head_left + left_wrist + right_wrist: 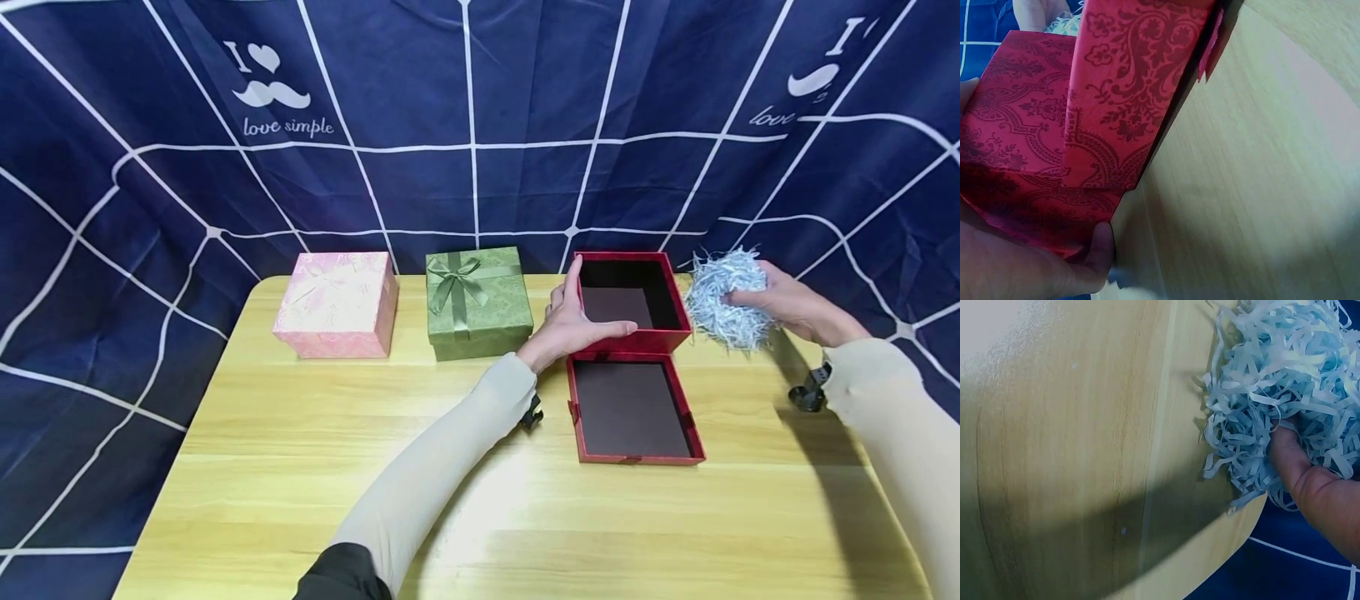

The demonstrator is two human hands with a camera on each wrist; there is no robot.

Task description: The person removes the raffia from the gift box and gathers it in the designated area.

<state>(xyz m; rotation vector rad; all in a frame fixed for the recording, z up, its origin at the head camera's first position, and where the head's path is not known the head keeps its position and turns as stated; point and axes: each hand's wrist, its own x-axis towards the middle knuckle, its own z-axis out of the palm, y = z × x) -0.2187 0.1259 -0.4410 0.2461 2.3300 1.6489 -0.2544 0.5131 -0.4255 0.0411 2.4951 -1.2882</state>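
Note:
A red gift box (637, 340) stands at the back of the table, its dark inside showing and its lid (636, 412) folded down in front. My left hand (573, 325) holds the box at its front left corner, thumb along the front rim and fingers at the left side. In the left wrist view the box wall (1013, 106) shows a dark red floral pattern, with a fingertip at its lower edge. My right hand (798, 304) grips a bundle of pale blue shredded paper (723, 296) just right of the box. In the right wrist view my thumb presses into the paper strips (1285, 381).
A green gift box (480, 304) with a ribbon bow stands left of the red one, and a pink gift box (337, 304) farther left. The wooden table (315, 475) has a rounded edge. Behind it hangs a dark blue cloth (420, 192) with white lines.

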